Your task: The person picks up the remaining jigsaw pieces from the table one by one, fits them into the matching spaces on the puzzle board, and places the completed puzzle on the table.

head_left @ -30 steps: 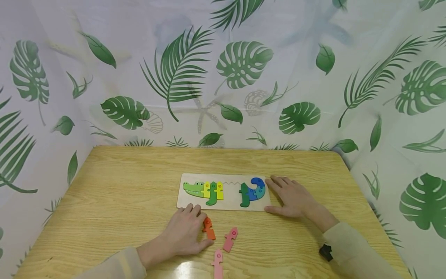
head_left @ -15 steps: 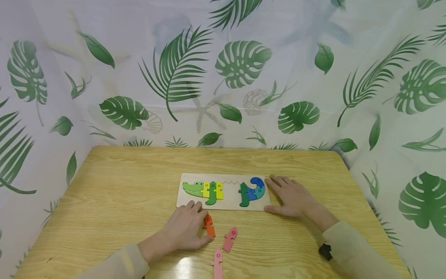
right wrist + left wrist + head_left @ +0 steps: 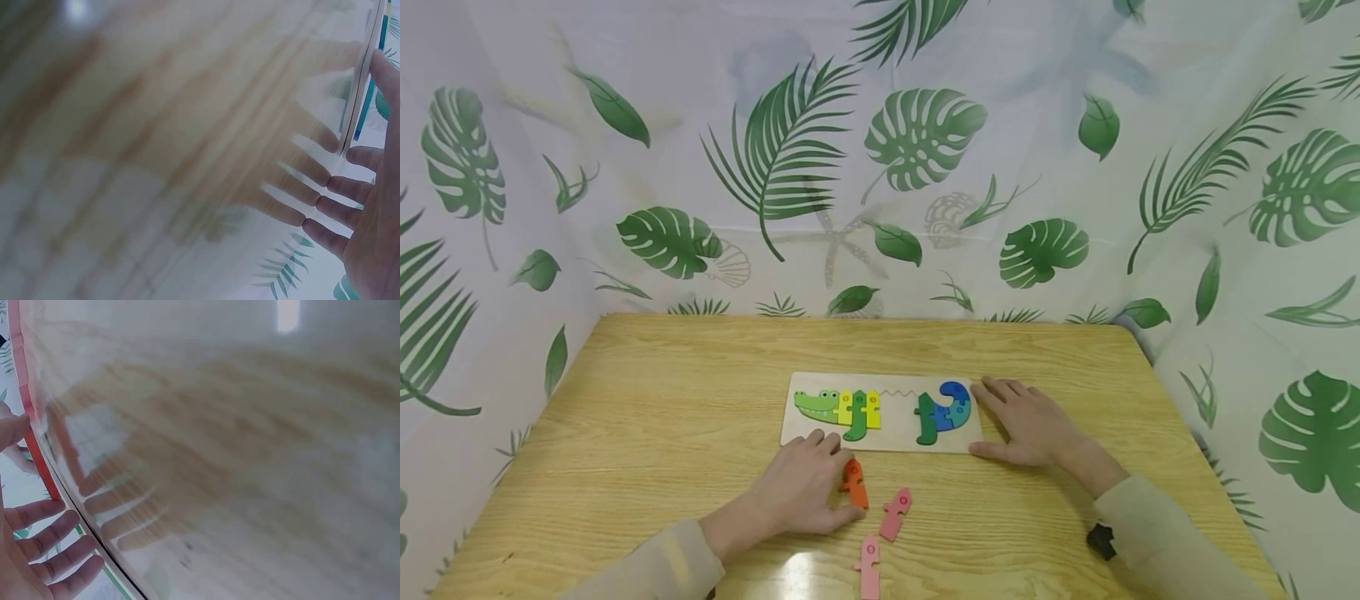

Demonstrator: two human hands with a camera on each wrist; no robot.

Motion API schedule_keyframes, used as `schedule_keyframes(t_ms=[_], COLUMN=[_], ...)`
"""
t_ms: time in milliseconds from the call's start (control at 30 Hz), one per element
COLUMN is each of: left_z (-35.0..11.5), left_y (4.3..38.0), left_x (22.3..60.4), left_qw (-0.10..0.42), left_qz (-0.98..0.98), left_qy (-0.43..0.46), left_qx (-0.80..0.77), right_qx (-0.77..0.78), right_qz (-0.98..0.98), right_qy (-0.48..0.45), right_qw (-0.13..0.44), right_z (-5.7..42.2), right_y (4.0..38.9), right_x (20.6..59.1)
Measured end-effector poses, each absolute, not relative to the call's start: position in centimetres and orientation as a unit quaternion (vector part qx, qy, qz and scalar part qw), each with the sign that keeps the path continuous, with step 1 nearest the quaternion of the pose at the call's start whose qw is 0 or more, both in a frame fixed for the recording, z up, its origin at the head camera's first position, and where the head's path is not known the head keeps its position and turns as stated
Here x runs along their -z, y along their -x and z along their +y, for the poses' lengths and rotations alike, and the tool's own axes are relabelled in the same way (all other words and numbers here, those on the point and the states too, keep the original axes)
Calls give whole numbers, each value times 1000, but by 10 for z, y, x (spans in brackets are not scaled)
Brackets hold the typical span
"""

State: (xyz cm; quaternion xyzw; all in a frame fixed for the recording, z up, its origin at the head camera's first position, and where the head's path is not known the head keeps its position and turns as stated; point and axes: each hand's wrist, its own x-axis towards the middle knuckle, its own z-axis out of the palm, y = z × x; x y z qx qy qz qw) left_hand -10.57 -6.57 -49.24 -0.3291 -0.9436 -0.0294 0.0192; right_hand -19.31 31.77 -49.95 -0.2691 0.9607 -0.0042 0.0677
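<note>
My left hand (image 3: 797, 487) holds an orange puzzle piece (image 3: 854, 485) lengthwise between thumb and index finger, low over the table or on it. In the left wrist view the orange piece (image 3: 42, 464) spans from thumb to index fingertip; the other fingers are spread. Just beyond lies a wooden puzzle board (image 3: 897, 435) with a crocodile's light green head (image 3: 815, 407), yellow and green body pieces (image 3: 859, 408) and a blue tail (image 3: 957, 408) in place. Between them shows a bare stretch. My right hand (image 3: 1033, 427) rests at the board's right end, thumb and fingers extended along its edge.
Two pink puzzle pieces, one darker (image 3: 896, 515) and one paler (image 3: 869, 562), lie on the wooden table (image 3: 662, 417) near its front. Leaf-patterned white cloth (image 3: 820, 167) hangs behind and at both sides. A black object (image 3: 1102, 542) shows by the right sleeve.
The left hand and the orange piece have shifted slightly forward and to the right, toward the board. The right hand, board and pink pieces stay where they were.
</note>
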Motion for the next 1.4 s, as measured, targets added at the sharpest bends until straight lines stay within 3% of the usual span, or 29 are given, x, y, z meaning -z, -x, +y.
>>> schedule_keyframes(t_ms=[1400], left_z=[-66], left_y=[164], left_x=[480], left_qw=[7], left_qz=[-928], left_qy=[369], left_qx=[43], right_qx=[4], right_qz=[962], right_qy=[262], right_qw=[73], right_z=[318], right_y=[194], right_x=[502])
